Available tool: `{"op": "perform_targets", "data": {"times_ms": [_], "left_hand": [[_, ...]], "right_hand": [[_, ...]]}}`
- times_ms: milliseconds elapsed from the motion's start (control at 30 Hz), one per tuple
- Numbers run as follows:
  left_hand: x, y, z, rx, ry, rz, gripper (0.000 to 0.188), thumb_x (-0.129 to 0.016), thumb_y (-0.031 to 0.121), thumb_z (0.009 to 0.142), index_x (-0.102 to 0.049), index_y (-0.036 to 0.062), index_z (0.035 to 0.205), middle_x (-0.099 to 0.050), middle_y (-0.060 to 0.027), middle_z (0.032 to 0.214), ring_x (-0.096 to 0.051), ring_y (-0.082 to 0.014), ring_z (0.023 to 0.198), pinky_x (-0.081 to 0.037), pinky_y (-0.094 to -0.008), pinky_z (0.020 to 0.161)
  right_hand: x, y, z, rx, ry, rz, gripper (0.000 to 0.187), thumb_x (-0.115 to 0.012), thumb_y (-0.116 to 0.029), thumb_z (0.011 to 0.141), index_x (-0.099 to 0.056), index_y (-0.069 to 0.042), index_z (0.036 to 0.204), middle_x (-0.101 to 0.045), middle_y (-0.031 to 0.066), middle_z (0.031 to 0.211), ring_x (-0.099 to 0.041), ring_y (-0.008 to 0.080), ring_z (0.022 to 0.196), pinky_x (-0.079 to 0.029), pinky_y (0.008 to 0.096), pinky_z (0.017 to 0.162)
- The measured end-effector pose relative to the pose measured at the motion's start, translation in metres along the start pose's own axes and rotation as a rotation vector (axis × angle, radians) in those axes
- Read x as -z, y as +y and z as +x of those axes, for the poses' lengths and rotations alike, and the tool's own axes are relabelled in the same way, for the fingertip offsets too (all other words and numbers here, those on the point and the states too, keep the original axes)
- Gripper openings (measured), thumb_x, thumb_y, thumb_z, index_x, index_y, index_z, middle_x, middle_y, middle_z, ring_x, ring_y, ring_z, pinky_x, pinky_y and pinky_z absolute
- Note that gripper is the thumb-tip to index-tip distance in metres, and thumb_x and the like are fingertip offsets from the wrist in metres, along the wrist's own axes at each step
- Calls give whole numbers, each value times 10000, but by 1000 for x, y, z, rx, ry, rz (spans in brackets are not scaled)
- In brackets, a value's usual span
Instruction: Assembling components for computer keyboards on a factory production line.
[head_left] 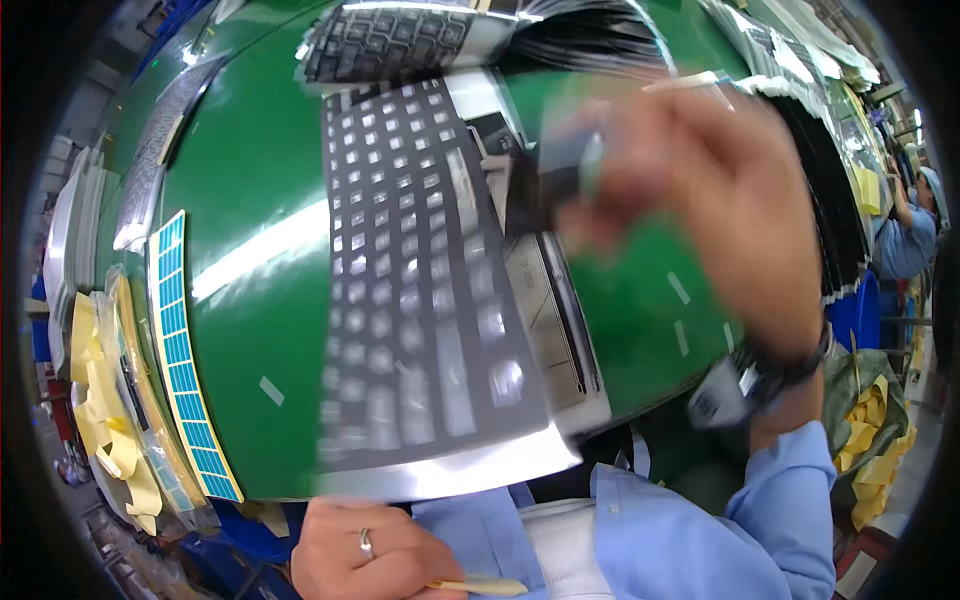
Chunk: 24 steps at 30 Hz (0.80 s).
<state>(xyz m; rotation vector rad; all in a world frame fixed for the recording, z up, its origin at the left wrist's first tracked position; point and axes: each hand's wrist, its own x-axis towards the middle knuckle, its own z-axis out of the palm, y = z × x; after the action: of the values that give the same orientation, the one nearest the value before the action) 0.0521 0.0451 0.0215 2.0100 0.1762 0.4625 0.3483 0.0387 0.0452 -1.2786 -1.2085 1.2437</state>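
A long dark grey keyboard sheet [425, 270] with rows of clear key openings lies lengthwise before me, its near end blurred. My left hand [370, 555], with a ring on one finger, is closed below the sheet's near left corner. A pale yellow paper strip [485, 585] sticks out of its curled fingers. My right hand [650, 165] is smeared by motion above the sheet's right side. Its fingers are closed on a black flexible piece [530, 190], whose exact kind is too blurred to tell. Under the sheet's right edge shows a pale flat panel [545, 320].
A green tabletop [255, 330] carries a label sheet with blue rectangles [190, 380] at left. More keyboard sheets [385, 45] lie at the far side. Stacked black sheets [815, 190] stand at right. Crumpled yellow paper [110, 430] lies far left. A co-worker [905, 235] is at far right.
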Motion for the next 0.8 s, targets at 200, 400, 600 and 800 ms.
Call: {"op": "perform_targets", "data": {"times_ms": [200,400,600,800], "left_hand": [[-21,-18,12,180,226,83,227,-595,223,883,-617,34,758,-630,-61,622,-573,-158,487,-374,-263,436],[-13,-5,-4,583,562,313,300,-568,252,929,-578,-11,784,-545,-36,589,-446,-79,509,-318,-240,478],[1,-20,15,484,453,96,220,-603,182,905,-620,-14,807,-616,-63,612,-558,-113,500,-408,-237,487],[7,-12,16,436,309,-214,223,-619,191,890,-634,-6,787,-627,-52,620,-576,-111,513,-410,-233,489]], "right_hand": [[131,13,124,557,472,32,241,-467,-176,1005,-552,-2,1147,-614,130,1072,-591,211,1017,-455,361,956],[-32,48,38,662,114,-439,425,-648,-102,865,-530,-12,1264,-598,131,1203,-541,255,1152,-389,375,1012],[-61,50,-60,543,-272,-393,215,-628,-76,820,-621,19,1012,-626,142,1056,-643,268,872,-532,333,708],[-55,48,-80,794,-295,-388,233,-584,-47,863,-665,37,1065,-655,169,1077,-662,243,816,-553,311,680]]}}
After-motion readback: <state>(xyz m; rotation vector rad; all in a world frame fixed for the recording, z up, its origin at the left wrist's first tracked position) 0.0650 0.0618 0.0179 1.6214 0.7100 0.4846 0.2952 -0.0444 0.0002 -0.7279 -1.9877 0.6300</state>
